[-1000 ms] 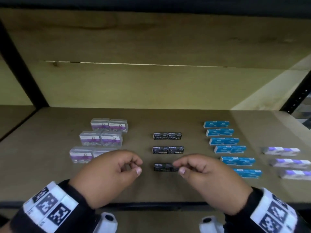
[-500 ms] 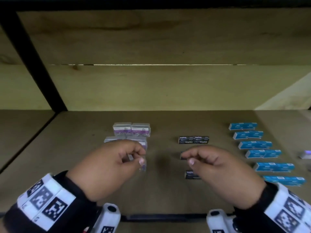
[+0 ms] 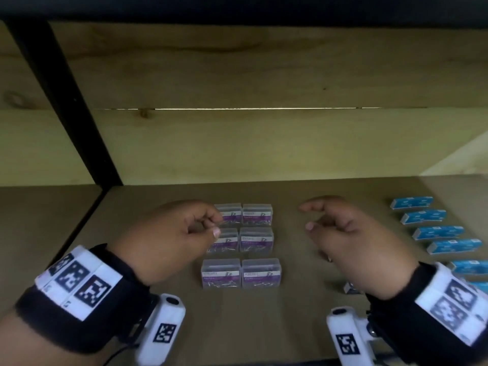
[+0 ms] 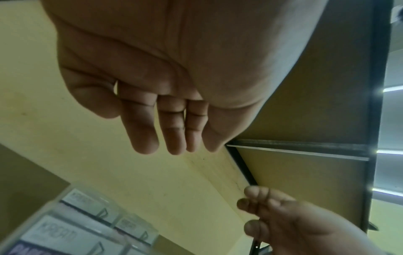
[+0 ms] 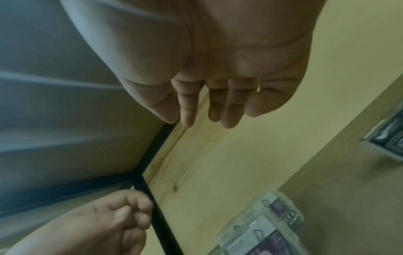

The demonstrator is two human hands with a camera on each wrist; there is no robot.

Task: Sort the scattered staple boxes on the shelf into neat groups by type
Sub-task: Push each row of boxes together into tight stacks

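Several clear boxes with purple labels [image 3: 260,273] stand in a tidy two-wide grid on the shelf board [image 3: 163,291]; they also show in the left wrist view [image 4: 76,226]. A column of blue boxes [image 3: 437,232] lies at the right. My left hand [image 3: 215,224] hovers over the grid's left side, fingers loosely curled and empty. My right hand [image 3: 307,217] hovers to the right of the grid, relaxed and empty, covering most of the black boxes; one corner [image 3: 351,287] peeks out under the wrist. A black box [image 5: 388,138] shows in the right wrist view.
A black upright post [image 3: 68,107] stands at the back left, with a pale wooden back wall [image 3: 264,143] behind the shelf. Bare board lies in front of the clear boxes and left of my left hand.
The view has swung left, so the lilac boxes at the far right are out of sight. Both hands moved away from the black boxes and further back, the left now over the clear boxes.
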